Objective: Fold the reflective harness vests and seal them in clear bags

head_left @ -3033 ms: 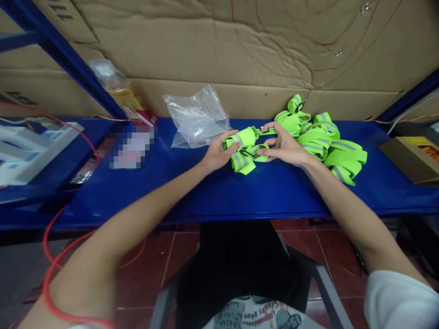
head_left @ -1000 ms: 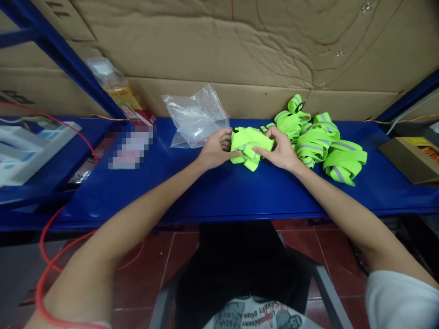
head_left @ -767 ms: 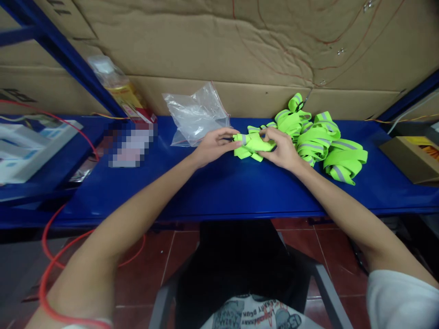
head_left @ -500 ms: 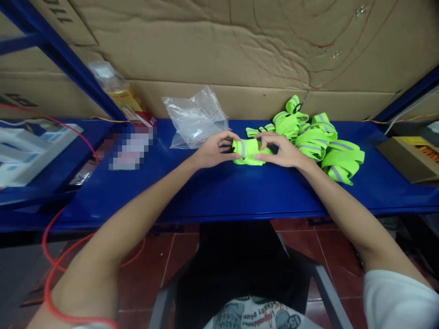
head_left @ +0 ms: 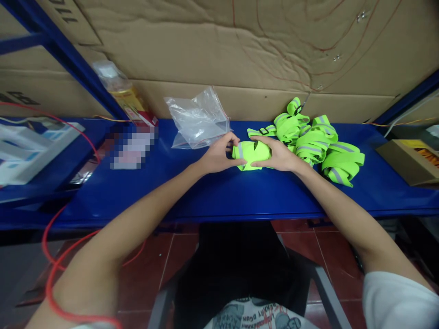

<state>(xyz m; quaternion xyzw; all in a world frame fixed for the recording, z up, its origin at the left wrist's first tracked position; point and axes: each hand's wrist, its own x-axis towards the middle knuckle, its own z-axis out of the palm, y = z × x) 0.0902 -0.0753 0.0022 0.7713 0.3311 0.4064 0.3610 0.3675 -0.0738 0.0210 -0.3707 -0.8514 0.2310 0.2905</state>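
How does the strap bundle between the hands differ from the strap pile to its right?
The strap bundle is gripped between the left hand and right hand; the strap pile lies on the blue table. The bundle is one compact wrap, while the pile spreads out in several looser coils. The bundle is also smaller than the pile. Both are bright yellow-green with grey stripes.

Matt woven-looking fluorescent cloth strap point(head_left: 252, 153), glossy clear plastic bag point(head_left: 200, 121), smooth shiny blue tabletop point(head_left: 192, 196), creased matt cardboard point(head_left: 192, 50).
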